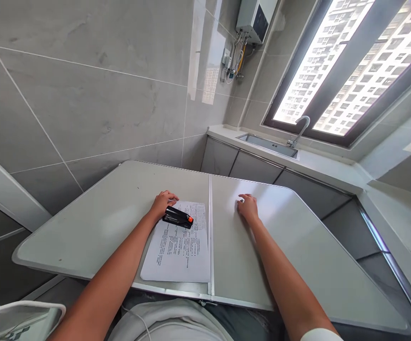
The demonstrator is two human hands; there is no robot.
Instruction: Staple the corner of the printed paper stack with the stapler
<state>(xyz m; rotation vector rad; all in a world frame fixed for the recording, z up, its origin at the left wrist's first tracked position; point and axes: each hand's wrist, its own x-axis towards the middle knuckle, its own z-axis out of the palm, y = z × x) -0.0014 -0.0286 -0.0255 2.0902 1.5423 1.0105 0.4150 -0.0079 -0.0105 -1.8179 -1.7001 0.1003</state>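
Note:
Printed sheets of paper (180, 251) lie on the left half of the white folding table, close to its middle seam. A black stapler (177, 217) with an orange-red end rests across their upper part. My left hand (163, 203) lies at the upper left corner of the sheets, right beside the stapler, fingers loosely extended and not wrapped around it. On the table's right half rests my right hand (248, 207), its fingers loosely bent and apart, with nothing visible in them.
The folding table (95, 213) has a metal seam (210, 237) down its middle. Behind it runs a counter with a sink (269, 144) and tap (300, 130) under a window. A water heater (255, 21) hangs in the corner. A white-rimmed object (21, 305) stands at lower left.

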